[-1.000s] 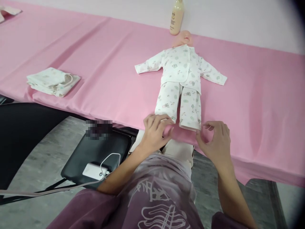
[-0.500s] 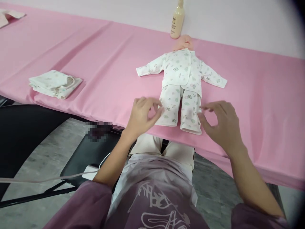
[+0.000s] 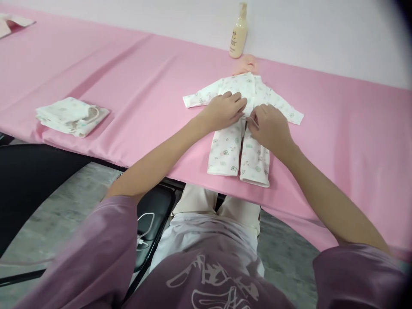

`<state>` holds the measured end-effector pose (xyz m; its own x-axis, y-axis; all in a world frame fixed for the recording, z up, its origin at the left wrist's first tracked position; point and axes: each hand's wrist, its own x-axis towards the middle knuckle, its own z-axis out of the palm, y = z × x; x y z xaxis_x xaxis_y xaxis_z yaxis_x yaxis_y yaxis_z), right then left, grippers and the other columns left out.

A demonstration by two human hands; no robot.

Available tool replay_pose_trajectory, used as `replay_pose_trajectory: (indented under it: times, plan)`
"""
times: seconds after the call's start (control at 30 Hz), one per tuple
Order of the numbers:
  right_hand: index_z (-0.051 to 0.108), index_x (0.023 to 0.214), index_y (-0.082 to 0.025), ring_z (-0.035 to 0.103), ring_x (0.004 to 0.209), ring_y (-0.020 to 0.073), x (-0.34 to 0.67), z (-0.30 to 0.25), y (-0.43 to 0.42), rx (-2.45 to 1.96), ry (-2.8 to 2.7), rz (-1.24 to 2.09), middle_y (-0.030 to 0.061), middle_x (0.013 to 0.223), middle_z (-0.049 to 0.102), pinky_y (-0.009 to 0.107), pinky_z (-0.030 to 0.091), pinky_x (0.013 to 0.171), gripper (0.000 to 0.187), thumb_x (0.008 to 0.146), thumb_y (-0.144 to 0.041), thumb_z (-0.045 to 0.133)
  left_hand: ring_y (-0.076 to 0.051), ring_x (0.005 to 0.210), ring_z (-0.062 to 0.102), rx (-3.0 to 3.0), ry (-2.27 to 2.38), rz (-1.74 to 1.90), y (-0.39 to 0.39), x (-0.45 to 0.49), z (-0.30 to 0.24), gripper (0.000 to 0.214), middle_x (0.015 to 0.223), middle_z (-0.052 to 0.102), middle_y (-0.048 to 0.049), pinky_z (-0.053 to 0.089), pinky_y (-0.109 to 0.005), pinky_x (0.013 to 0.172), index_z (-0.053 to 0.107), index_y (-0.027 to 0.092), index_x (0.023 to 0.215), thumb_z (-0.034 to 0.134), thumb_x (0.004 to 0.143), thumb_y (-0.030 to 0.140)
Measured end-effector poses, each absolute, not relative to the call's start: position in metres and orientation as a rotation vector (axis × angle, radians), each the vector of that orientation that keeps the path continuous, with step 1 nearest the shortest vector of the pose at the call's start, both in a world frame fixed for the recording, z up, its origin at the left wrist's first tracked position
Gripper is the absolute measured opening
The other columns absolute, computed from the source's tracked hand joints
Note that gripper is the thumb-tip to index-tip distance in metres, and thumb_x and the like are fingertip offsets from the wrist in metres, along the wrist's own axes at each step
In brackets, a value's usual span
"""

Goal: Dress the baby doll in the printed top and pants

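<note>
A baby doll [image 3: 249, 63] lies on its back, dressed in a white printed jacket [image 3: 240, 83] and matching trousers [image 3: 225, 152]. Over the jacket's lower front, my left hand [image 3: 227, 109] is closed with its fingers pinching the hem. Close beside it, my right hand [image 3: 270, 126] is closed on the other part of the hem, whose pale edge shows between the two hands. Much of the jacket's lower front and the trousers' waist is hidden under my hands.
A pink cloth [image 3: 144, 107] covers the table. Behind the doll's head stands a cream pump bottle [image 3: 238, 38]. Folded printed clothes [image 3: 71, 116] lie at the left, and a pale pink cloth item [image 3: 13, 23] at the far left corner. A black chair [image 3: 154, 214] carries a white cable.
Both hands have moved forward from beside the trouser legs to the jacket's lower front. Their fingers, apart before, have closed on the hem.
</note>
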<state>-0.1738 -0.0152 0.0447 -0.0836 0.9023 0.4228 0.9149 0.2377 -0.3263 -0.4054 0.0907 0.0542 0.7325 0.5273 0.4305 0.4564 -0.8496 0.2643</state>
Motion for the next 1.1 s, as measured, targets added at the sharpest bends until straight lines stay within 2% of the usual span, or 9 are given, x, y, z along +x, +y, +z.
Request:
replay_pose_trajectory:
  times: [0.1, 0.17, 0.33, 0.47, 0.57, 0.67, 0.83, 0.97, 1.1]
  plan:
    - [0.058, 0.11, -0.031, 0.073, 0.088, 0.0345, -0.162, 0.05, -0.025, -1.621, -1.656, 0.108, 0.0076, 0.095, 0.069, 0.056, 0.063, 0.088, 0.022, 0.123, -0.048, 0.058, -0.04, 0.118, 0.077, 2.718, 0.761, 0.824, 0.083, -0.419, 0.053, 0.02, 0.115, 0.078, -0.0158, 0.058, -0.055, 0.108, 0.073, 0.024, 0.134, 0.064, 0.122, 0.037]
    - [0.058, 0.107, -0.032, 0.071, 0.082, 0.0321, -0.152, 0.054, -0.032, -1.584, -1.5, 0.154, 0.0055, 0.09, 0.068, 0.051, 0.061, 0.081, 0.027, 0.125, -0.052, 0.055, -0.038, 0.11, 0.076, 2.685, 0.712, 0.843, 0.08, -0.425, 0.052, 0.019, 0.108, 0.077, -0.0134, 0.057, -0.056, 0.107, 0.074, 0.026, 0.128, 0.06, 0.123, 0.038]
    - [0.058, 0.087, -0.029, 0.069, 0.081, 0.0295, -0.142, 0.071, -0.028, -1.595, -1.846, 0.222, 0.0058, 0.083, 0.07, 0.05, 0.059, 0.086, 0.044, 0.118, -0.058, 0.069, -0.039, 0.11, 0.076, 2.578, 0.675, 0.869, 0.094, -0.41, 0.058, 0.024, 0.101, 0.077, -0.013, 0.057, -0.058, 0.11, 0.076, 0.027, 0.115, 0.063, 0.124, 0.045]
    - [0.058, 0.095, -0.029, 0.07, 0.088, 0.0314, -0.153, 0.086, 0.002, -1.705, -1.918, 0.179, 0.007, 0.091, 0.074, 0.051, 0.06, 0.091, 0.042, 0.109, -0.06, 0.083, -0.038, 0.116, 0.076, 2.429, 0.696, 0.883, 0.125, -0.387, 0.076, 0.019, 0.111, 0.081, -0.0145, 0.059, -0.053, 0.109, 0.08, 0.025, 0.118, 0.077, 0.114, 0.043]
    - [0.058, 0.097, -0.03, 0.072, 0.097, 0.0363, -0.16, 0.092, 0.026, -1.816, -1.936, 0.194, 0.0072, 0.087, 0.07, 0.053, 0.062, 0.094, 0.047, 0.102, -0.062, 0.092, -0.036, 0.112, 0.076, 2.379, 0.666, 0.743, 0.145, -0.379, 0.089, 0.018, 0.111, 0.081, -0.0141, 0.058, -0.05, 0.103, 0.084, 0.024, 0.116, 0.083, 0.105, 0.037]
    - [0.058, 0.091, -0.029, 0.072, 0.102, 0.0384, -0.161, 0.096, 0.041, -1.92, -1.928, 0.203, 0.0084, 0.087, 0.07, 0.056, 0.062, 0.099, 0.043, 0.1, -0.053, 0.093, -0.033, 0.105, 0.076, 2.316, 0.653, 0.576, 0.157, -0.378, 0.098, 0.021, 0.107, 0.081, -0.012, 0.055, -0.047, 0.095, 0.087, 0.026, 0.117, 0.087, 0.098, 0.035]
    - [0.065, 0.087, -0.027, 0.07, 0.093, 0.0321, -0.149, 0.109, 0.042, -1.927, -1.916, 0.384, 0.0068, 0.089, 0.073, 0.051, 0.062, 0.096, 0.025, 0.1, -0.034, 0.084, -0.028, 0.09, 0.069, 2.169, 0.716, 0.403, 0.164, -0.379, 0.108, 0.026, 0.091, 0.073, -0.0099, 0.048, -0.046, 0.085, 0.091, 0.022, 0.115, 0.095, 0.095, 0.039]
    - [0.065, 0.089, -0.026, 0.061, 0.085, 0.0243, -0.142, 0.115, 0.039, -1.86, -1.75, 0.539, 0.0033, 0.085, 0.068, 0.04, 0.053, 0.083, 0.018, 0.103, -0.024, 0.076, -0.023, 0.092, 0.06, 2.059, 0.767, 0.384, 0.16, -0.374, 0.113, 0.018, 0.086, 0.073, -0.0066, 0.047, -0.046, 0.088, 0.091, 0.029, 0.103, 0.103, 0.099, 0.042]
    - [0.064, 0.092, -0.026, 0.059, 0.091, 0.0207, -0.147, 0.111, 0.039, -1.764, -1.755, 0.379, 0.0026, 0.098, 0.072, 0.038, 0.05, 0.089, 0.021, 0.105, -0.015, 0.076, -0.02, 0.087, 0.055, 1.987, 0.861, 0.375, 0.151, -0.366, 0.118, 0.011, 0.087, 0.075, -0.0039, 0.05, -0.044, 0.091, 0.092, 0.029, 0.097, 0.102, 0.097, 0.031]
